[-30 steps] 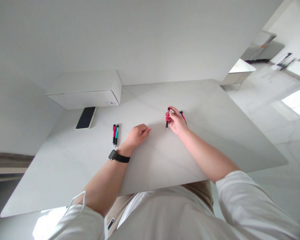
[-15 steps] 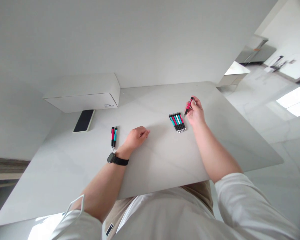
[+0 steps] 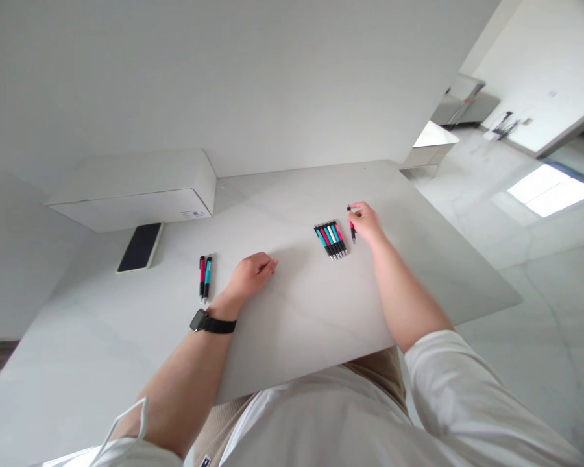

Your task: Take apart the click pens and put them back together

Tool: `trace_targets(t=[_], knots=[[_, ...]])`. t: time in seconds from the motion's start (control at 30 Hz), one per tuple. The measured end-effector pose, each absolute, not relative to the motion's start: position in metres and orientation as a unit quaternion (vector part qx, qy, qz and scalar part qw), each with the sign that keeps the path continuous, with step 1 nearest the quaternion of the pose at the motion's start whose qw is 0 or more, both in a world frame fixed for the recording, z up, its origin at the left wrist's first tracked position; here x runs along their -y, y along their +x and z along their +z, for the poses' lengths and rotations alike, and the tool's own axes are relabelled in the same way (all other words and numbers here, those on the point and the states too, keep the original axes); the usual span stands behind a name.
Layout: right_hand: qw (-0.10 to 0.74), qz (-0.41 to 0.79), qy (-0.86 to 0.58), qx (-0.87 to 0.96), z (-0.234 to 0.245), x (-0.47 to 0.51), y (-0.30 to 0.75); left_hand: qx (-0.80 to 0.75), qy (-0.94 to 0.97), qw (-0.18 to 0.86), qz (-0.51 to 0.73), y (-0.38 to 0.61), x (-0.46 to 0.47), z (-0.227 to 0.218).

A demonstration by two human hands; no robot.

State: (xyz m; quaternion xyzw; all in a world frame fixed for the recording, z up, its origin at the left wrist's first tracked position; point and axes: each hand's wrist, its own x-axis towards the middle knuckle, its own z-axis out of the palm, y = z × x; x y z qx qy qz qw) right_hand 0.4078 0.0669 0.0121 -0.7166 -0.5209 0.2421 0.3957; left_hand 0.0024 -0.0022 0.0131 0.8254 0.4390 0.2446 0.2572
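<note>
My right hand (image 3: 368, 224) pinches a red and black pen (image 3: 352, 228) near its upper end, with the tip pointing down toward the table. Just left of it lies a tight row of several pens (image 3: 330, 240), side by side, with teal, red and white barrels and black grips. My left hand (image 3: 251, 275) rests on the tabletop with its fingers curled in, and nothing shows in it. To its left, a red pen (image 3: 202, 279) and a teal pen (image 3: 207, 279) lie close together.
A long white box (image 3: 141, 211) stands against the wall at the back left of the white table (image 3: 296, 337). In front of it lies a dark phone (image 3: 140, 247). The table's right edge drops to a pale floor.
My right hand has turned over, bringing the red pen from a raised slant to nearly in line with the row. The camera view has shifted right; my left hand stays resting.
</note>
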Motion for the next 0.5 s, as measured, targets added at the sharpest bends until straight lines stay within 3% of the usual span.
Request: trace_targets(t=[0.17, 0.5], knots=[[0.262, 0.151, -0.763, 0.572, 0.002, -0.064, 0.39, -0.435, 0.827, 0.264, 0.24, 0.002, 0.001, 0.012], [0.19, 0.104, -0.749, 0.626, 0.007, -0.059, 0.38, -0.425, 0.828, 0.272, 0.243, 0.002, 0.001, 0.01]])
